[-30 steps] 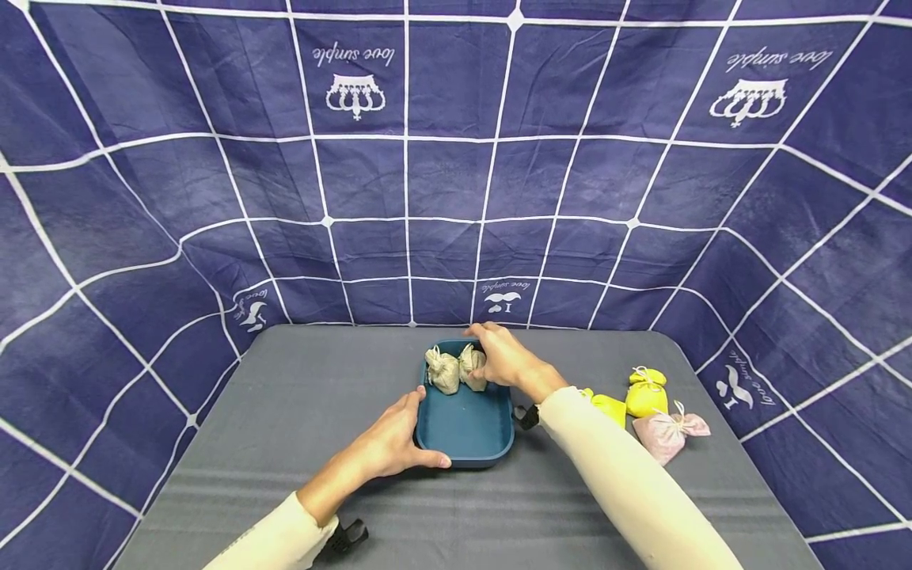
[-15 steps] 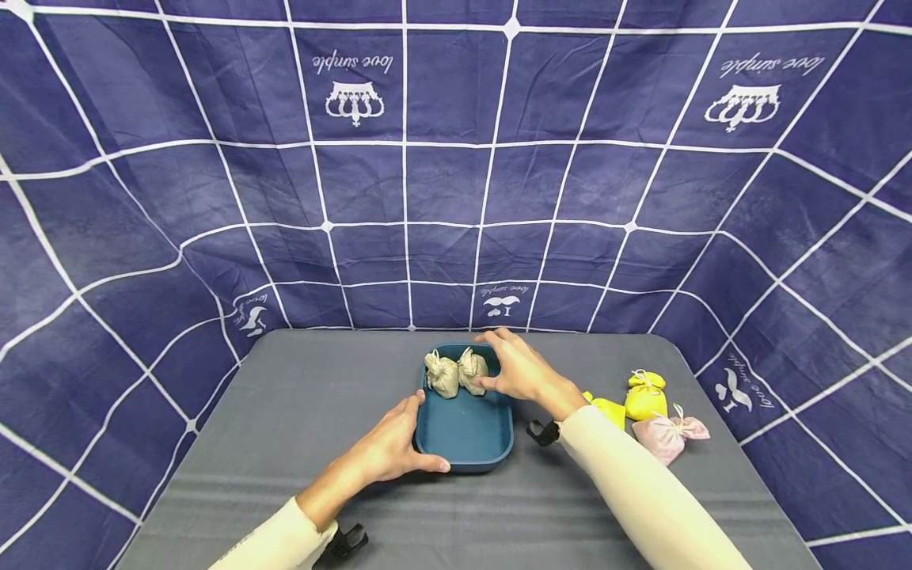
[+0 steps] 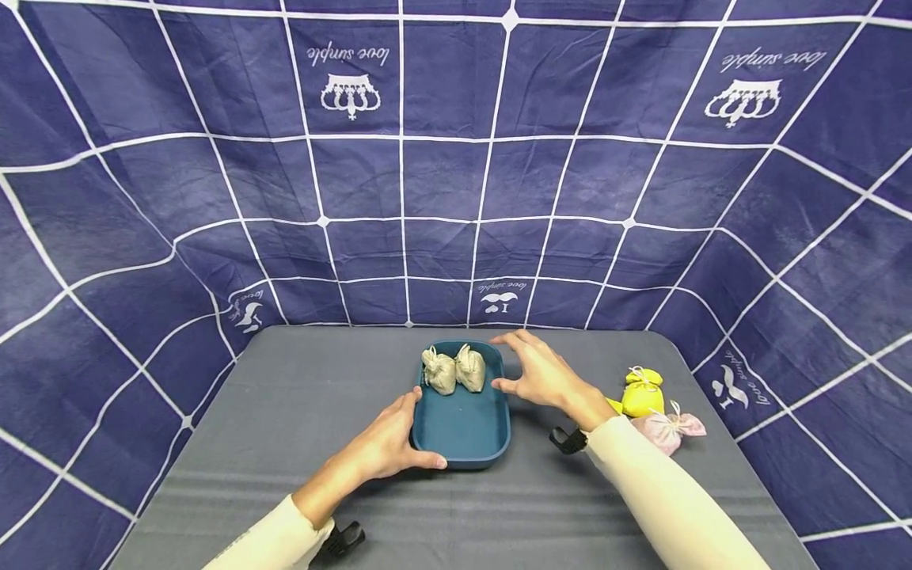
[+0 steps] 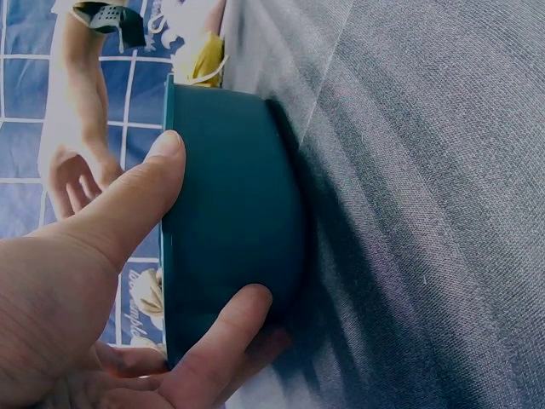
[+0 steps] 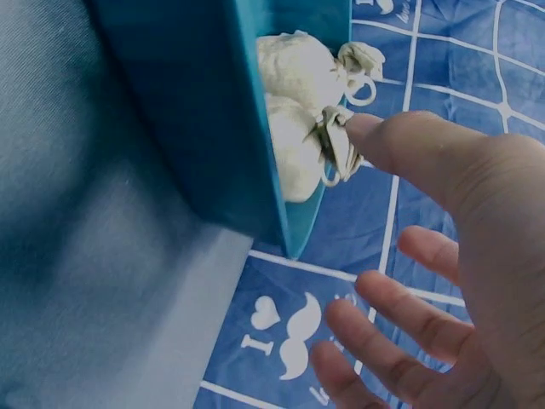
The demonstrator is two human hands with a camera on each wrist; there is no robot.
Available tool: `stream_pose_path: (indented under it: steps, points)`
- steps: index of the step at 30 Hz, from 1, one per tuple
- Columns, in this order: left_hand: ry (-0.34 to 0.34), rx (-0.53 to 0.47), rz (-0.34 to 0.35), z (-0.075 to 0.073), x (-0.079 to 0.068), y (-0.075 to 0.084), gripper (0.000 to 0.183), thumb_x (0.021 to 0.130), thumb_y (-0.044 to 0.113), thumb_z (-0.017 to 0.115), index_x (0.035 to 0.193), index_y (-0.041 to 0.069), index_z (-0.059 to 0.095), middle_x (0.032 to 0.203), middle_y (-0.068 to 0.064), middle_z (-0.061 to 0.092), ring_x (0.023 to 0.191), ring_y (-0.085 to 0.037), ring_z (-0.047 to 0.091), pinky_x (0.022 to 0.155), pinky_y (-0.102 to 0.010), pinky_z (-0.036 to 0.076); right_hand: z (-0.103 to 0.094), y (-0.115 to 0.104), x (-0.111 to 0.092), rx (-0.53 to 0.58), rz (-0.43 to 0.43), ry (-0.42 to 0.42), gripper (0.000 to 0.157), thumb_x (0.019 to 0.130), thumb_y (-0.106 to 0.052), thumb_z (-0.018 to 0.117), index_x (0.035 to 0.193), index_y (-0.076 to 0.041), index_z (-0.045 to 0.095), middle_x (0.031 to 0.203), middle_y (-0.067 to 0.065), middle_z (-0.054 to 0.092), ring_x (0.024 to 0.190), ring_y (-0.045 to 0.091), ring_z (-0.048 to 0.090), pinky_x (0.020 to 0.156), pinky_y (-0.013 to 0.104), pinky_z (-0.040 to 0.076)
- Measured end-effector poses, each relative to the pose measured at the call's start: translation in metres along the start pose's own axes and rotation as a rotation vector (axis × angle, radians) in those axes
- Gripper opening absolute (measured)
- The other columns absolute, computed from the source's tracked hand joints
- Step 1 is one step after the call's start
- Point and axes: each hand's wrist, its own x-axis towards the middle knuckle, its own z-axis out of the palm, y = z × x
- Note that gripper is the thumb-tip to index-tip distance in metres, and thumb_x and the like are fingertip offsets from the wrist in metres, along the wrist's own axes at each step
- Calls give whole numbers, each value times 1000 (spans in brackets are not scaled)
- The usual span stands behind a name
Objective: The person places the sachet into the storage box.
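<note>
A blue rectangular tub (image 3: 459,431) stands on the grey table. Two beige drawstring pouches (image 3: 440,374) sit side by side at its far end, their tied necks showing in the right wrist view on the farther pouch (image 5: 298,68) and the nearer pouch (image 5: 291,158). My left hand (image 3: 385,445) holds the tub's near left corner, thumb along the near wall and fingers against the left side. Over the right rim hovers my right hand (image 3: 545,376), fingers spread and loosely bent, with nothing in it.
To the right lie a yellow pouch (image 3: 643,396), a pink pouch (image 3: 668,431) and another yellow pouch (image 3: 613,405) partly hidden by the right forearm. A blue cloth with white lines (image 3: 449,182) rises behind the grey table (image 3: 313,380).
My right hand has let go of the right beige pouch and drawn back to the right, past the tub's rim. My left hand stays at the tub's corner.
</note>
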Motion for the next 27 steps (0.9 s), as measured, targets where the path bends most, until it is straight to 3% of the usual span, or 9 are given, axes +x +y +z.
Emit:
stream_pose_path:
  steps: [9, 27]
  points:
    - [8, -2, 13, -1, -1, 0, 138, 79, 46, 110, 176, -14, 32, 178, -37, 46, 164, -56, 51, 135, -67, 45, -7, 15, -16, 47, -19, 28, 70, 94, -35, 99, 156, -20, 70, 154, 8, 72, 139, 37, 75, 113, 65, 64]
    - [6, -5, 15, -1, -1, 1, 137, 80, 45, 110, 176, -14, 31, 179, -37, 46, 164, -56, 50, 136, -66, 44, -26, 64, -72, 80, -19, -4, 69, 93, -37, 101, 153, -21, 72, 156, 4, 71, 142, 40, 73, 118, 64, 60]
